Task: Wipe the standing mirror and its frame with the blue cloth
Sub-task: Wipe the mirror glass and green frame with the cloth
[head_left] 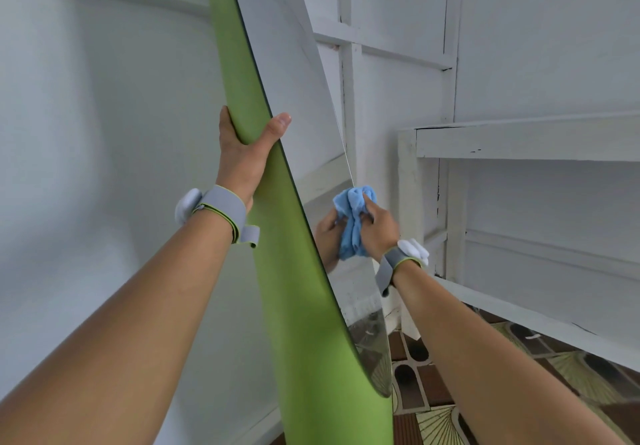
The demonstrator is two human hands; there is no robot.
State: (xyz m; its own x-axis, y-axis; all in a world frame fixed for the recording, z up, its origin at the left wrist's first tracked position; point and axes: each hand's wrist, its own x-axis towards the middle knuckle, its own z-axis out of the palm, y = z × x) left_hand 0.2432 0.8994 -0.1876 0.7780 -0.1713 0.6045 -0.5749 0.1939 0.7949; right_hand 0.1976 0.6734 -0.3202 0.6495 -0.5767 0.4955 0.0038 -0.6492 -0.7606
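Note:
The standing mirror runs up the middle of the view, seen nearly edge-on, with a wide green frame (294, 271) on its left and a narrow strip of glass (304, 105) on its right. My left hand (242, 154) grips the green frame from behind, thumb hooked over its front edge. My right hand (377, 226) holds the bunched blue cloth (353, 223) and presses it against the glass near the mirror's right edge. The glass reflects the cloth and fingers.
A white plank wall (86, 133) is on the left. A white wooden frame with shelves or rails (519, 143) stands close on the right. Patterned brown and cream floor tiles (433, 392) show below. Both wrists wear grey straps with white sensors.

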